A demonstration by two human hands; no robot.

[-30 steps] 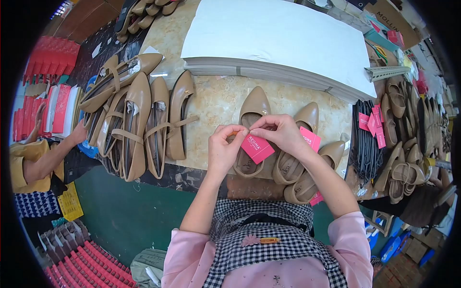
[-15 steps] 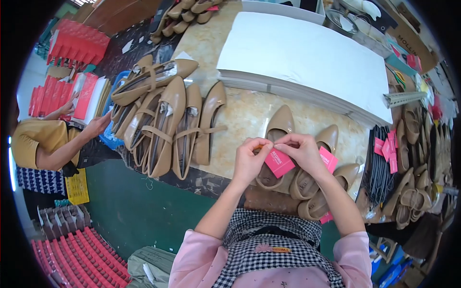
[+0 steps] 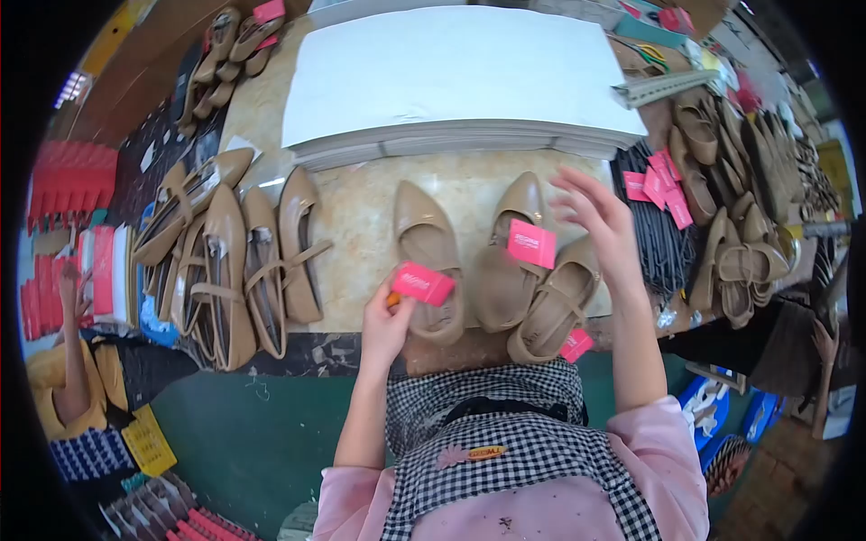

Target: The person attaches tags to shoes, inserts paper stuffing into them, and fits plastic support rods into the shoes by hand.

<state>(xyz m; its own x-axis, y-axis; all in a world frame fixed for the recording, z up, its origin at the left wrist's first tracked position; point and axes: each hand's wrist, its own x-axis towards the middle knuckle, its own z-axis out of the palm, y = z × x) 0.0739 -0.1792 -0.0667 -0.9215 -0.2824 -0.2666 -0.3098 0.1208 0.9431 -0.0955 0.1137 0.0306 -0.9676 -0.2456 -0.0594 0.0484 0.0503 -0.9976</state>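
Note:
My left hand [image 3: 386, 326] is closed at the near edge of a pink tag [image 3: 422, 284] over the left tan pointed shoe [image 3: 426, 216]. A small orange spot shows at its fingers; I cannot make out what it is. My right hand [image 3: 597, 221], empty with fingers apart, is raised at the right of the shoes. Another pink tag [image 3: 532, 243] lies on the middle shoe [image 3: 502, 293]. To its right rests a strapped shoe [image 3: 552, 316], with a third pink tag [image 3: 575, 344] beside its heel.
A thick stack of white sheets [image 3: 460, 77] stands at the back. Strapped tan shoes [image 3: 225, 270] are piled left. Dark cords [image 3: 645, 239] with pink tags [image 3: 657, 187] hang over the right side, beside more shoes [image 3: 744, 257]. A co-worker's arm [image 3: 72, 361] shows far left.
My hands have parted: the right let go near the tag and swung up to the right, the left stayed by the tag. The view has turned right, and the middle shoe's tag sits differently.

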